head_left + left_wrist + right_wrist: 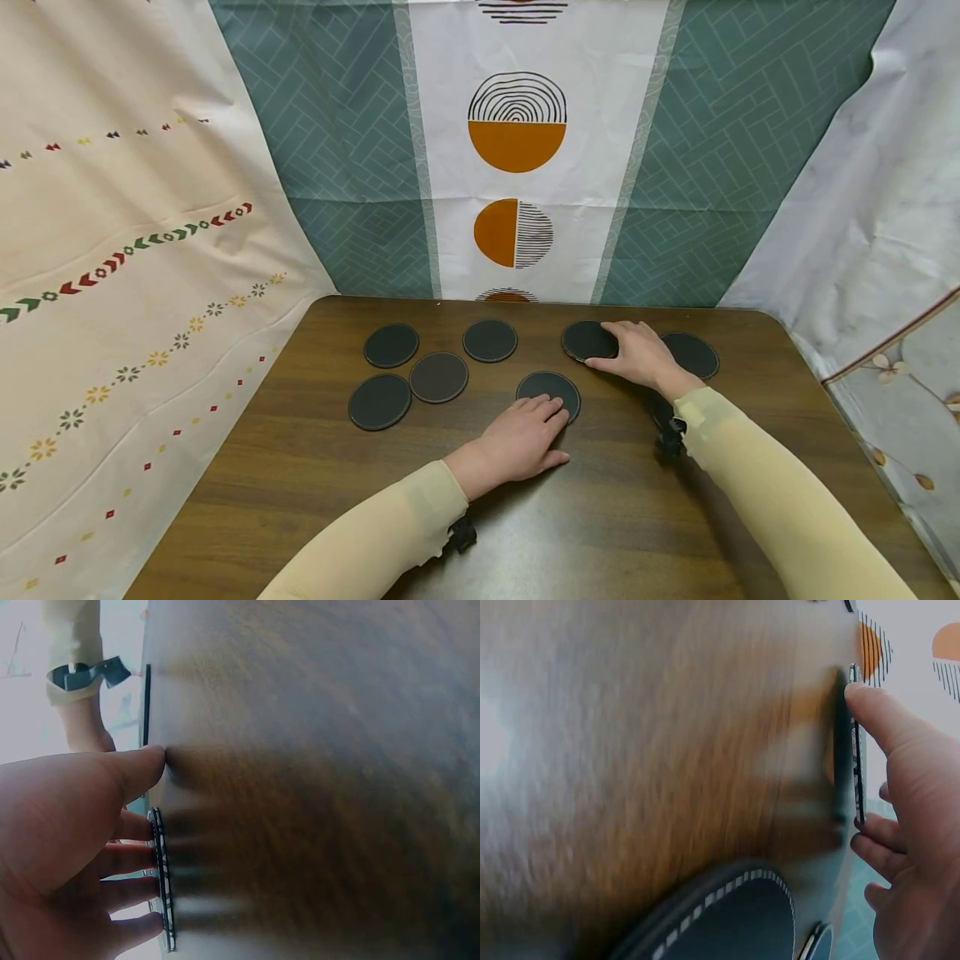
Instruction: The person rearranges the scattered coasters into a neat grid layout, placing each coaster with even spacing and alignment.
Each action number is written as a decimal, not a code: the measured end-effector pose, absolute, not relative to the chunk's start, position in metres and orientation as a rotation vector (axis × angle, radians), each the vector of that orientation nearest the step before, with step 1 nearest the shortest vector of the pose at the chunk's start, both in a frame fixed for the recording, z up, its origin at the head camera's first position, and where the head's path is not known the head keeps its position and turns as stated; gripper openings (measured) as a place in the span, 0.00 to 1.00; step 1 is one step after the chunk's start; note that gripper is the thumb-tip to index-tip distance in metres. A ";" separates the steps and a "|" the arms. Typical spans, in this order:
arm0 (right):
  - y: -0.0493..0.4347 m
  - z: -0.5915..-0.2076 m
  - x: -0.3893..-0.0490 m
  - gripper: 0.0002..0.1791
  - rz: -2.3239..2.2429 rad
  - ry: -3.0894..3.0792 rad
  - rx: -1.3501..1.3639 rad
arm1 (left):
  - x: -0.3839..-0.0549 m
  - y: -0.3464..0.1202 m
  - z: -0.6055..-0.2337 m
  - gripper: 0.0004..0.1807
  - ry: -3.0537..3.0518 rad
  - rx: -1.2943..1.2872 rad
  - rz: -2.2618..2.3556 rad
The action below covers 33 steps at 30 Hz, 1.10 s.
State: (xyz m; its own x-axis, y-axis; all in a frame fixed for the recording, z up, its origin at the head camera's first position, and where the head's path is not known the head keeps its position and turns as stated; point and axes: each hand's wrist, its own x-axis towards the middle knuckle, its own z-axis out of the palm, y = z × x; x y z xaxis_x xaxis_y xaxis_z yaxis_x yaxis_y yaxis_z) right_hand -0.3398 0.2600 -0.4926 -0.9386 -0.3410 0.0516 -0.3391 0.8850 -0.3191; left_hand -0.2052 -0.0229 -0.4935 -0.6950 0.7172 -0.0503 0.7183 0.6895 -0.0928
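My right hand pinches a round black coaster by its edge, thumb on the near side and fingers on the far side. In the right wrist view this coaster is seen edge-on, with a dark shadow on the wood beside it. My left hand lies over another black coaster at the table's middle, fingers stretched out and fingertips on its top. From the left wrist, that coaster shows as a thin stitched edge under the fingertips, while the thumb reaches down beside it.
Further left on the wooden table lie several black coasters, among them a browner one and one at the back. Another coaster sits partly behind the right hand. Patterned cloths hang around the table.
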 end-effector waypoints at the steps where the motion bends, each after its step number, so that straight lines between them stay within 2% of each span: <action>1: 0.257 -0.493 -0.340 0.53 -0.515 3.042 -0.559 | -0.205 -0.023 -0.494 0.39 2.879 1.224 -0.164; 17: 0.218 -0.497 -0.344 0.46 -0.522 3.026 -0.633 | -0.205 -0.023 -0.491 0.40 2.882 1.229 -0.173; 33: 0.201 -0.494 -0.345 0.44 -0.510 3.008 -0.633 | -0.203 -0.023 -0.490 0.41 2.898 1.247 -0.159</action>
State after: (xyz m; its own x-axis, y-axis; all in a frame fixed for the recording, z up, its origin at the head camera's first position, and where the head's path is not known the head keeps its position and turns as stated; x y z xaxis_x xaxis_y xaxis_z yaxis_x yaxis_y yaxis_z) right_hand -0.3451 0.2009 -0.4940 -0.9172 -0.3963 0.0413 -0.3878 0.8639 -0.3213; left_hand -0.2032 -0.0226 -0.4904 -0.6884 0.7250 -0.0241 0.7233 0.6834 -0.0990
